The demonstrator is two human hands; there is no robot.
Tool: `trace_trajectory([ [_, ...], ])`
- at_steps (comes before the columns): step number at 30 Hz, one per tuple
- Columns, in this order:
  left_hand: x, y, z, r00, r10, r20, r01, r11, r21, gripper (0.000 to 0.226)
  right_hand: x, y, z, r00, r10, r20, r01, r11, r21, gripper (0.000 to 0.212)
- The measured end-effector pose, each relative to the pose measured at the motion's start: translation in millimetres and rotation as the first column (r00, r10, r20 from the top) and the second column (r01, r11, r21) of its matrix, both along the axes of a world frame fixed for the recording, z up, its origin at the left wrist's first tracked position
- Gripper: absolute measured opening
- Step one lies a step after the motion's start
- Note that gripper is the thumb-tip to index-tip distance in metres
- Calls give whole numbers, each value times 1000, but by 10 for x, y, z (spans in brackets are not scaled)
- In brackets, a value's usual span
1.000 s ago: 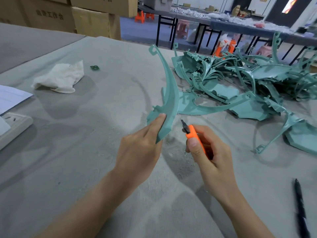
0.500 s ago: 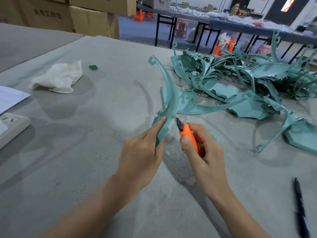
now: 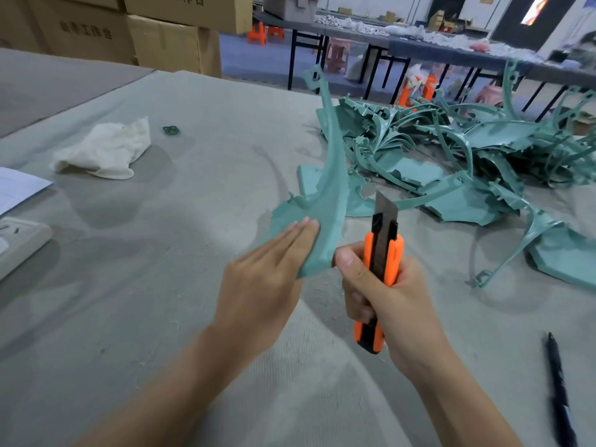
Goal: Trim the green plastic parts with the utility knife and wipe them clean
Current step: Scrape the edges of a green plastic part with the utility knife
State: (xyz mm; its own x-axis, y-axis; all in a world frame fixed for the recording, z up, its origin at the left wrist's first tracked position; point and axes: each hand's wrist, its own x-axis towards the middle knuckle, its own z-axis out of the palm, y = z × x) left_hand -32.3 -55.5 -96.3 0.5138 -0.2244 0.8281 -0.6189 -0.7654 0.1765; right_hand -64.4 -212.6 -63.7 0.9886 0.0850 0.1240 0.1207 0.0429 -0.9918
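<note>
My left hand [image 3: 264, 279] holds a long curved green plastic part [image 3: 329, 188] by its broad lower end, straight fingers laid over its face and the thumb hidden behind. The part stands upright, its hooked tip pointing away from me. My right hand [image 3: 383, 301] grips an orange and black utility knife [image 3: 382, 262] upright, blade out and pointing up, just right of the part's lower edge. A heap of green plastic parts [image 3: 451, 156] lies at the right. A crumpled white cloth [image 3: 106, 150] lies at the far left of the grey table [image 3: 161, 253].
A black pen [image 3: 559, 391] lies at the right near edge. A white power strip [image 3: 16, 243] and a paper sheet [image 3: 16, 188] sit at the left edge. A small green offcut [image 3: 171, 130] lies by the cloth. Cardboard boxes [image 3: 129, 30] stand behind the table.
My right hand has turned the knife from slanting toward the part to standing upright, blade up. My left hand has turned the part so its broad face shows, fingers flat on it.
</note>
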Motion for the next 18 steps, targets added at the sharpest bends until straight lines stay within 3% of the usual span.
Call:
trace_trajectory([
  [5,18,39,24,996,-93,-18,94,993,72,40,-4,-57,-1,993,96,-68,-91,994,63,18],
  [10,-2,0,20,983,-167,-71,166,986,-20,38,18,-87,-22,973,216,-83,-199,964,179,13],
  [15,-24,-24,-2,973,-217,-74,212,975,-70,38,52,-84,-42,995,100,1,-100,991,87,19],
  [18,-24,-29,0,967,-249,-55,244,967,-78,40,67,-110,-28,999,30,13,-31,991,130,24],
])
